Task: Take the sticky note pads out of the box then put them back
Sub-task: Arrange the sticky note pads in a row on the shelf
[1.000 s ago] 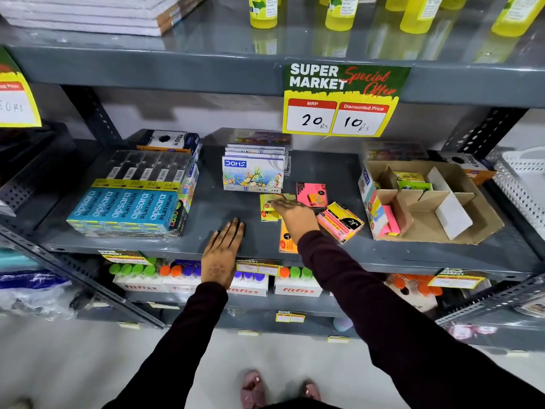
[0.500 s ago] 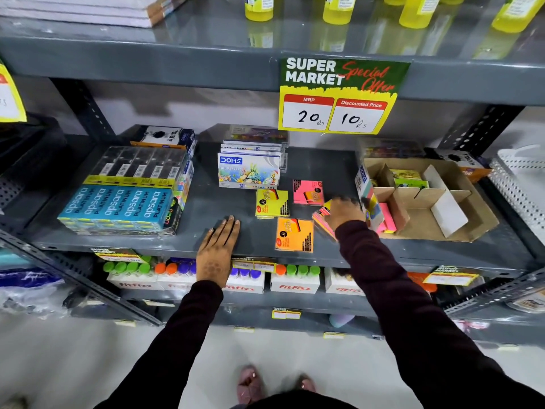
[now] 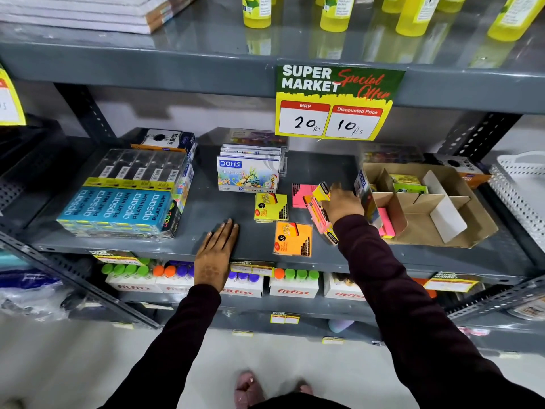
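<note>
A brown cardboard box (image 3: 472,231) with dividers stands at the right of the grey shelf. It holds a pink pad (image 3: 387,222) in its front left compartment and green-yellow pads (image 3: 408,184) at the back. On the shelf lie a yellow pad (image 3: 270,207), an orange pad (image 3: 292,239) and a pink pad (image 3: 302,195). My right hand (image 3: 343,203) grips a tilted yellow-and-pink pack of pads (image 3: 321,215) just left of the box. My left hand (image 3: 216,252) rests flat on the shelf's front edge.
A stack of blue Apsara boxes (image 3: 118,208) fills the shelf's left. DOMS oil pastel boxes (image 3: 249,172) stand behind the loose pads. A white perforated basket (image 3: 522,190) sits at the far right. A price sign (image 3: 336,103) hangs above, and bottle packs (image 3: 292,283) fill the lower shelf.
My right hand left the yellow pad, moved right, closed on the yellow-and-pink pack and tipped it up on edge next to the box. The left hand stayed put.
</note>
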